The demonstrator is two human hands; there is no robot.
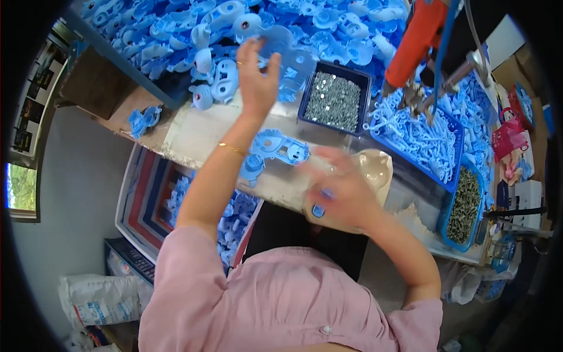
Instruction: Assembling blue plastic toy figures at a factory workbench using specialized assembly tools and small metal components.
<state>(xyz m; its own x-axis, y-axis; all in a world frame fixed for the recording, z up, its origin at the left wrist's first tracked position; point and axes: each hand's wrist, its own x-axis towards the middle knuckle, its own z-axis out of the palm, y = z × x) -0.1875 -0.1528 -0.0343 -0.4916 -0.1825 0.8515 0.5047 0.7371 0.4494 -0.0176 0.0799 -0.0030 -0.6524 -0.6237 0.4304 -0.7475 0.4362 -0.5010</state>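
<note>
My left hand is raised at the pile's near edge. Its thumb and fingers are closed on a light-blue plastic shell, which is smeared by motion. Below that wrist, another blue shell lies on the bench with its hollow side up. My right hand is blurred over a beige moulded block at the bench's front edge. A small blue piece shows by its fingers; whether they grip anything is unclear.
Blue shells heap across the back. A dark tray of small metal parts, a blue basket of plastic links and a tub of screws stand rightward. An orange-red tool hangs above. A striped bag holds blue parts below.
</note>
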